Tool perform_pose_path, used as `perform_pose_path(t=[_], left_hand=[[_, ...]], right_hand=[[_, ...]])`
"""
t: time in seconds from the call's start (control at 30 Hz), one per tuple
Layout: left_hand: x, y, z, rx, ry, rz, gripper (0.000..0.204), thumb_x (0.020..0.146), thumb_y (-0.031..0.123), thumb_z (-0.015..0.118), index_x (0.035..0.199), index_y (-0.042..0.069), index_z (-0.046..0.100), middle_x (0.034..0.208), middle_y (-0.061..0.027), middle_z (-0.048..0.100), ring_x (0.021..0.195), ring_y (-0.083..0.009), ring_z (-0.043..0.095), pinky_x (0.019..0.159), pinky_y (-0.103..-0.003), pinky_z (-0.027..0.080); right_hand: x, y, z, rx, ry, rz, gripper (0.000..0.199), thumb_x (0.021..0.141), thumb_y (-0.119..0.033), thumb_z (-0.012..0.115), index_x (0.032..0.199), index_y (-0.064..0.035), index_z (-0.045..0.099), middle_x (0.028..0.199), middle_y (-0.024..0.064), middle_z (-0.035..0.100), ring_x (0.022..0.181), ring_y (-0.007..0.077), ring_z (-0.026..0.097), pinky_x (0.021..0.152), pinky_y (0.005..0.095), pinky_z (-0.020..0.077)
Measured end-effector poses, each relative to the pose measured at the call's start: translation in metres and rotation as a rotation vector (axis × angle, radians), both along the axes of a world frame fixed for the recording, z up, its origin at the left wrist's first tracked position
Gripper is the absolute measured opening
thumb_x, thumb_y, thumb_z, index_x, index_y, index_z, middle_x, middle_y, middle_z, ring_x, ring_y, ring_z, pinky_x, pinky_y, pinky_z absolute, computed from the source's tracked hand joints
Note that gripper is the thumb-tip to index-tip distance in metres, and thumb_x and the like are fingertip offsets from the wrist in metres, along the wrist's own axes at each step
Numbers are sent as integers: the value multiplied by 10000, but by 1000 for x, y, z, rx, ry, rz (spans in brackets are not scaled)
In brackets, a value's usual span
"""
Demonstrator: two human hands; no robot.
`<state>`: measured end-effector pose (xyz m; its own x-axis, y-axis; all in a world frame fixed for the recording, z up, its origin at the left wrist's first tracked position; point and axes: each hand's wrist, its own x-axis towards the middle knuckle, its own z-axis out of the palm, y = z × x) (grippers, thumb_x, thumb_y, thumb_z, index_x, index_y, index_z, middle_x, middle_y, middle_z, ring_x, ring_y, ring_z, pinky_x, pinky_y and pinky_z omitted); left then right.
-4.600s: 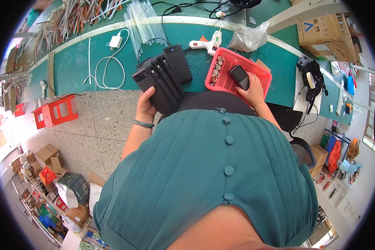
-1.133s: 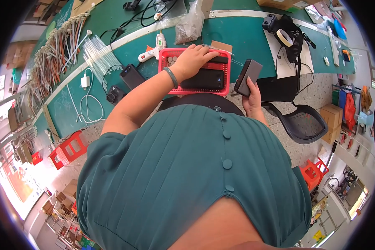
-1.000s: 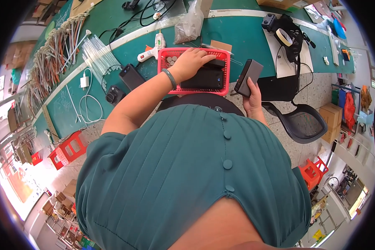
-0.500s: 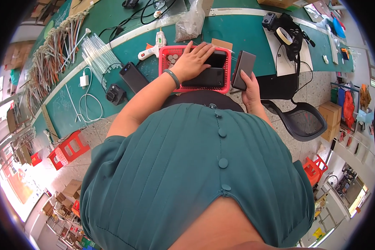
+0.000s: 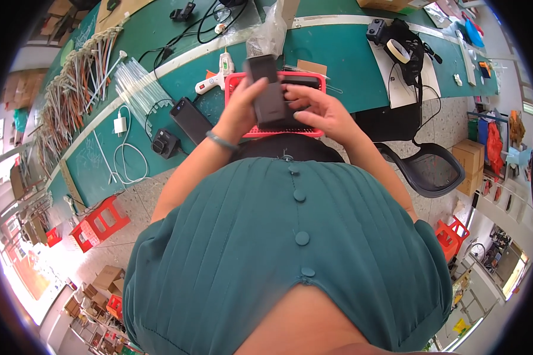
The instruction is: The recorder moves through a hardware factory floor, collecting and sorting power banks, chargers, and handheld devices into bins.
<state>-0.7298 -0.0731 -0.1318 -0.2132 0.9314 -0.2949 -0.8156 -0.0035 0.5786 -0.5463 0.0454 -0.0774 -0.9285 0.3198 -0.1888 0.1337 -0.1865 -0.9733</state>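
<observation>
In my left hand (image 5: 238, 109) is a dark grey power bank (image 5: 265, 80), a flat slab held upright over the basket and slightly smeared by motion. My fingers wrap its left edge. Just right of it, my right hand (image 5: 322, 112) has its fingers apart and curved toward the slab, holding nothing. Below both hands sits a red plastic basket (image 5: 229, 97) at the table's near edge, with another black power bank (image 5: 299, 83) partly visible inside. A second dark slab seems to lie behind the held one, mostly hidden. Left of the basket lies a black power bank (image 5: 190, 120).
A white glue gun (image 5: 216, 77) lies behind the basket's left side, near a clear plastic bag (image 5: 267, 38). Farther left are a small black camera (image 5: 164, 142), a white charger (image 5: 120, 124) and clear glue sticks (image 5: 139, 86). A black chair (image 5: 429, 168) stands right.
My right hand has swung left over the basket and let go of the power bank. My left hand has lifted off the basket's contents and now grips the slab.
</observation>
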Motion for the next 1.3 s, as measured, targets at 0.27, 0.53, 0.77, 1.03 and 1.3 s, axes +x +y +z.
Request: perform_pose_path(t=[0.27, 0.53, 0.77, 1.03, 1.3], left_hand=[[-58, -92, -18, -191, 73, 85, 448, 902, 210, 578, 1279, 22, 426, 1170, -141, 583, 1016, -241, 620, 854, -375, 528], [-46, -104, -22, -227, -25, -91, 528, 862, 271, 615, 1292, 26, 428, 1087, -212, 622, 1001, -268, 625, 864, -377, 515], [-51, -109, -16, -208, -74, -112, 575, 847, 296, 621, 1317, 39, 411, 1107, -212, 608, 1010, -265, 614, 879, -374, 503], [-61, -97, 23, -100, 44, -177, 627, 815, 259, 645, 1338, 30, 385, 1134, -192, 591, 1042, -260, 597, 900, -372, 493], [-61, -72, 52, 31, 262, -162, 672, 755, 332, 690, 1302, 19, 456, 1093, -104, 624, 933, -181, 639, 796, -334, 542]], right_hand=[[56, 37, -120, 237, -515, -436, 276, 881, -287, 655, 982, -33, 620, 832, -2, 600, 747, 85, 548, 711, 242, 459], [44, 24, -148, 428, -416, -331, 338, 929, -316, 587, 866, 14, 628, 836, 3, 588, 751, 98, 540, 699, 234, 423], [45, -11, -139, -138, -216, -605, 248, 956, -245, 549, 906, -21, 641, 920, 25, 618, 795, 96, 587, 727, 226, 465], [30, -38, -87, -567, 127, -822, 315, 908, -181, 600, 1180, -36, 534, 1061, 103, 630, 915, 180, 635, 805, 318, 535], [61, -42, -58, -451, 79, -761, 554, 866, -223, 662, 1334, -28, 440, 1224, 92, 580, 1116, 216, 564, 966, 377, 459]])
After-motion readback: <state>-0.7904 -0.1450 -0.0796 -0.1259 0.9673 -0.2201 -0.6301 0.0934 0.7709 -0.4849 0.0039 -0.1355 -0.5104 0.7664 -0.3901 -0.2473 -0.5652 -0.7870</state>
